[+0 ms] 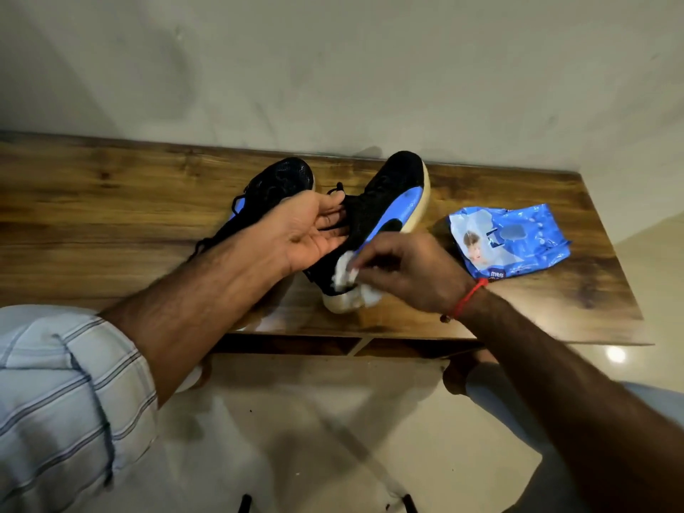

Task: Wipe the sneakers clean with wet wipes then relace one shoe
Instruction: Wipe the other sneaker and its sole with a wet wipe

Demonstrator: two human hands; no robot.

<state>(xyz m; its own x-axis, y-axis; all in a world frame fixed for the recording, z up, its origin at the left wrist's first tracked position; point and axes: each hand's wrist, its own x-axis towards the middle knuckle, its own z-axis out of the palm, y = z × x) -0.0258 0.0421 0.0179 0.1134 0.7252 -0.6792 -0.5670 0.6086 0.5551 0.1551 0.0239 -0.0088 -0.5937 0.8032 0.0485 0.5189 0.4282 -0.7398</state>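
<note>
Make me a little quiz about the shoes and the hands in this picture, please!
1. True or false: the right hand pinches a white wipe against the heel of the right sneaker.
2. Where is the blue wipes pack? A) on the floor B) on the wooden table, right of the sneakers C) in the left hand
3. Fill in: the left sneaker lies behind the left ____.

Key: 1 true; 2 B; 3 hand.

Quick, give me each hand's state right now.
Left hand: open, fingers straight against the right sneaker, steadying it.
Right hand: pinching a white wipe against that sneaker's heel.
</note>
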